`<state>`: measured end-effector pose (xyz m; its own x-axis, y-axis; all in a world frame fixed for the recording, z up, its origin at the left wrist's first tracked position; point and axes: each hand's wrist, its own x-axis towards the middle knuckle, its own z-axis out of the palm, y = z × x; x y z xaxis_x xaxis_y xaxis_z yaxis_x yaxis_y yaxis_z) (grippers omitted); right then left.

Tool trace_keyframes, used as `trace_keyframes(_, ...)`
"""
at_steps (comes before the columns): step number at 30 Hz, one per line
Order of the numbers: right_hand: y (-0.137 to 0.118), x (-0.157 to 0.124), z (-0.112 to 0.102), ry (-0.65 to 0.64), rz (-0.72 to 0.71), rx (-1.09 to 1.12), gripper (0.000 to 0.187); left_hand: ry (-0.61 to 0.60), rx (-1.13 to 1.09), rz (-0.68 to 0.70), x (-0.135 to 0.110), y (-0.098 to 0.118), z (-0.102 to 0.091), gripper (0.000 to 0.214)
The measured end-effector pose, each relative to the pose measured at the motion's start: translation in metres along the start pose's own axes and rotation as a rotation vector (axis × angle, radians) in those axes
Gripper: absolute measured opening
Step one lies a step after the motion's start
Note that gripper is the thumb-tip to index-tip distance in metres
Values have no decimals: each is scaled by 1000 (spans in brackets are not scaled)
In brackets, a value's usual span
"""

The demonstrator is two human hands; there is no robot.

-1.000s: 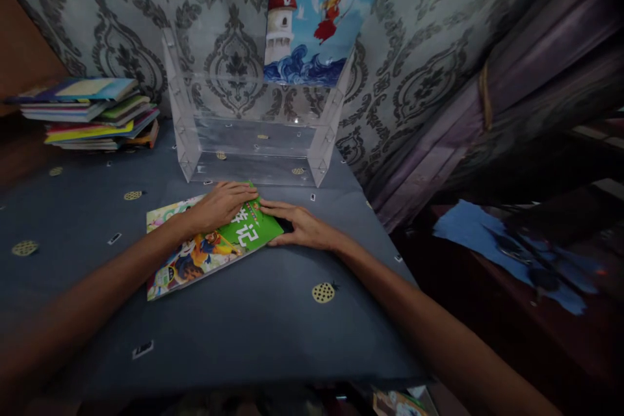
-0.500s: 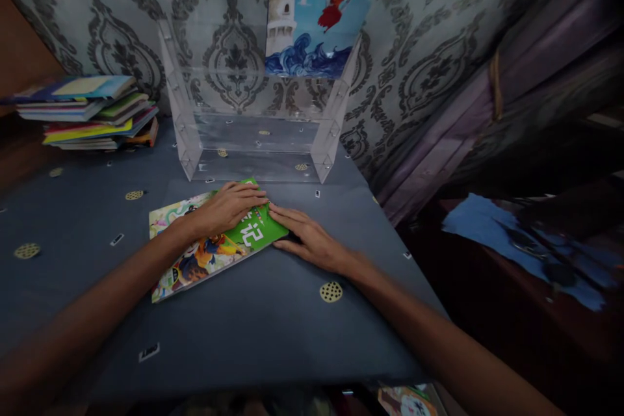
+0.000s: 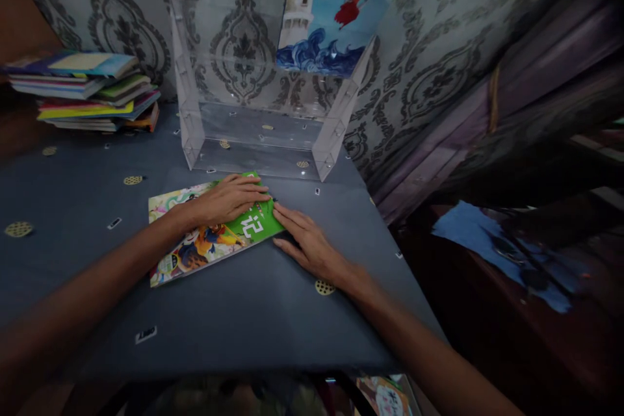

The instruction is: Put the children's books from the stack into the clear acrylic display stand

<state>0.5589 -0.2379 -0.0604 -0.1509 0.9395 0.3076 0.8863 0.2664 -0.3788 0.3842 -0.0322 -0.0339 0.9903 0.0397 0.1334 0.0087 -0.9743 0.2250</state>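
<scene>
Tablecloth point(image 3: 234, 318) — left hand point(image 3: 231, 198) on book point(image 3: 207, 244), right hand point(image 3: 312, 244) perhaps touching.

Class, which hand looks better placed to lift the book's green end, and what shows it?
Probably the right hand: its fingertips are at the green end of the book, while the left hand rests across the cover.

Dim light, near-black right edge, blurred margins, glints on clear rack point(image 3: 263, 118)

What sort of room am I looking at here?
Probably a room in a home, perhaps a reading corner: there's patterned wallpaper, a curtain and a stack of books on the table.
</scene>
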Motion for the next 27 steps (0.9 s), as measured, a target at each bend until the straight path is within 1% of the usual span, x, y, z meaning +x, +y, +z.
trace_keyframes(5,-4,-4,-1,-21,31,-9,56,-29,-32,59,0,3,-1,44)
trace_keyframes(13,-6,-6,1,-15,44,-23,62,-26,43,56,-1,12,-2,43)
trace_keyframes(18,-13,-10,1,-10,68,-53,62,-7,3,37,-3,13,1,43)
trace_keyframes(27,-22,-17,2,-22,101,-86,64,9,-21,54,-3,13,3,41)
